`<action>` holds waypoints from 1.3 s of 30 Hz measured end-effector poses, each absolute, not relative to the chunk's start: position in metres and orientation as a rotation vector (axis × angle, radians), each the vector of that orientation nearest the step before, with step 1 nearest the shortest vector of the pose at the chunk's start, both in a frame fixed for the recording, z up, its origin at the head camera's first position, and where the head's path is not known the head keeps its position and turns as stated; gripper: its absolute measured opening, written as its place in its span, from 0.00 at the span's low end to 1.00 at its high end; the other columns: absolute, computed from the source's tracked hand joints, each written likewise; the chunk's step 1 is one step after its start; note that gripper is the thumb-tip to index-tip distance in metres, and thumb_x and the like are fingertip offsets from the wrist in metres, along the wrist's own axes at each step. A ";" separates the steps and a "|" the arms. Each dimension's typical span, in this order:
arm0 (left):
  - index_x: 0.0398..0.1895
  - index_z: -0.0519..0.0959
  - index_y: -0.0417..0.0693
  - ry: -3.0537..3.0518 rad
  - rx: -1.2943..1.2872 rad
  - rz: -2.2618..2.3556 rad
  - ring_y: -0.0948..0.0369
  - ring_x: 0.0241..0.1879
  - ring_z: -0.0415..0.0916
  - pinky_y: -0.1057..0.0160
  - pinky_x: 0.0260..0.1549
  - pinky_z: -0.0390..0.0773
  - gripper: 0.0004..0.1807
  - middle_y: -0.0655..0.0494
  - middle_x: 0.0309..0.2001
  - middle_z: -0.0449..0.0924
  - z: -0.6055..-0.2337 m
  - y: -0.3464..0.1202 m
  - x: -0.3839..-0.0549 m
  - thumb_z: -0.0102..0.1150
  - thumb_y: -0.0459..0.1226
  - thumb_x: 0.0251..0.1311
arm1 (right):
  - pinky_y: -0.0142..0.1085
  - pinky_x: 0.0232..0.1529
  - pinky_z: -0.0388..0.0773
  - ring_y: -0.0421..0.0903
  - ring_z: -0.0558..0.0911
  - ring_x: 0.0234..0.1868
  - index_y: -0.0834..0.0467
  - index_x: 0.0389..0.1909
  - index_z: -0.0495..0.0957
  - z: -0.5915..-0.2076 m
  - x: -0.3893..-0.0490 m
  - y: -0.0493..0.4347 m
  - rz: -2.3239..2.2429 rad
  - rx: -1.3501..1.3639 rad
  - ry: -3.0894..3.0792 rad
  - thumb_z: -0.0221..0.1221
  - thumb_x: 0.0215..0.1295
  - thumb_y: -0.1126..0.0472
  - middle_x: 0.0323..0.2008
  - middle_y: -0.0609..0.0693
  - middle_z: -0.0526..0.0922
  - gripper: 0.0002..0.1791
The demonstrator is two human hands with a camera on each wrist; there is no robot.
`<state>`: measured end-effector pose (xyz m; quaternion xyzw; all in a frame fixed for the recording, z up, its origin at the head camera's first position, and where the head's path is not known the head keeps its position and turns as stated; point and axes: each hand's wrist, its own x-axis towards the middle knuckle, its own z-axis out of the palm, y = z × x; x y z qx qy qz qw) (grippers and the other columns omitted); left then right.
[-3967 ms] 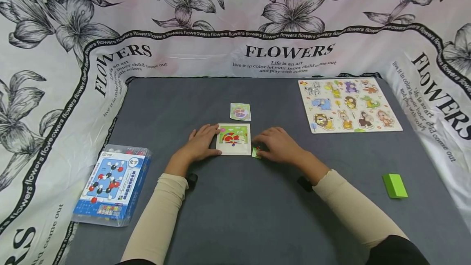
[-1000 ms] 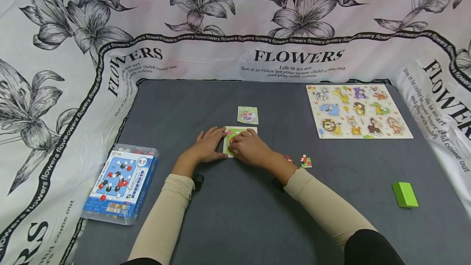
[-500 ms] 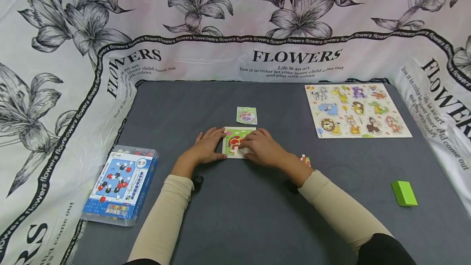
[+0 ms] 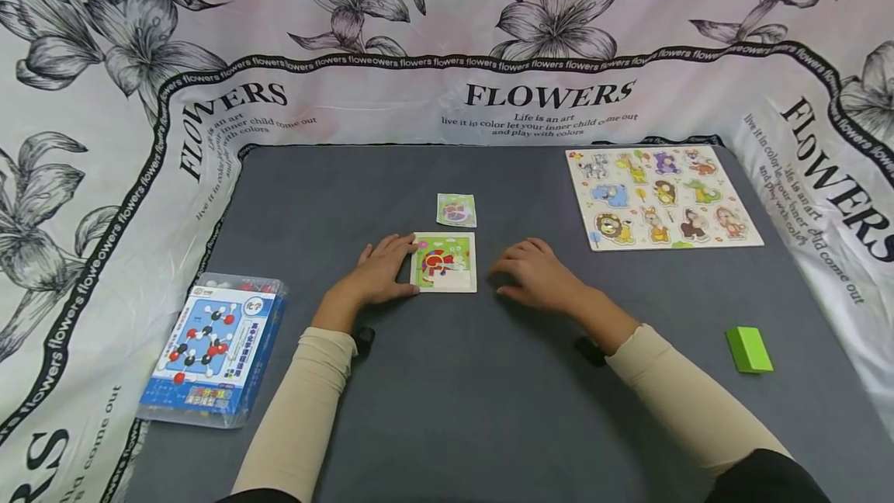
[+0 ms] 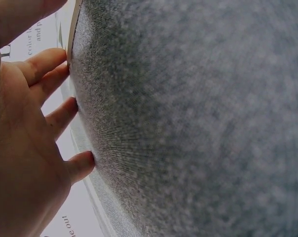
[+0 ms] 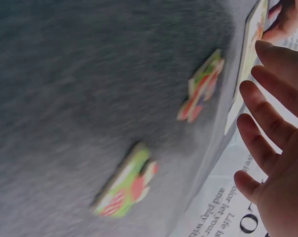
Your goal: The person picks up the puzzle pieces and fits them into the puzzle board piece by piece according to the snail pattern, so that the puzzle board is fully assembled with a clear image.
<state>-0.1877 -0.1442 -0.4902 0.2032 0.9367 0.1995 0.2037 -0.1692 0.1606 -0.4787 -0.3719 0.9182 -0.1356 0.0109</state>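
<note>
A small square jigsaw tray (image 4: pixel 444 279) lies flat on the dark cloth, showing a red and green picture with a bare patch at its lower right. My left hand (image 4: pixel 375 274) touches its left side, fingers extended and thumb near the lower corner. To the right of the tray, my right hand (image 4: pixel 534 276) hovers with loosely bent fingers and nothing in them. In the right wrist view, one loose puzzle piece (image 6: pixel 203 86) and another puzzle piece (image 6: pixel 124 185) lie on the cloth near that hand; the head view hides them behind it.
A small picture card (image 4: pixel 457 210) lies just beyond the tray. An animal puzzle board (image 4: pixel 663 200) is at the back right, and a green block (image 4: pixel 750 350) at the right. On the left stands a clear-lidded box (image 4: pixel 208 352) with a molecule picture.
My right hand was over the tray a second ago and has moved off it to the right. More of the tray's lower part is filled than four seconds ago. My left hand stays put.
</note>
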 end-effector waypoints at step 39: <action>0.74 0.58 0.51 2.597 0.567 0.550 0.50 0.77 0.39 0.36 0.69 0.39 0.43 0.53 0.77 0.47 -0.492 -0.145 -0.190 0.65 0.50 0.59 | 0.54 0.53 0.67 0.52 0.79 0.45 0.53 0.43 0.85 -0.492 -0.154 0.205 -0.460 -1.164 2.906 0.73 0.51 0.57 0.39 0.48 0.84 0.17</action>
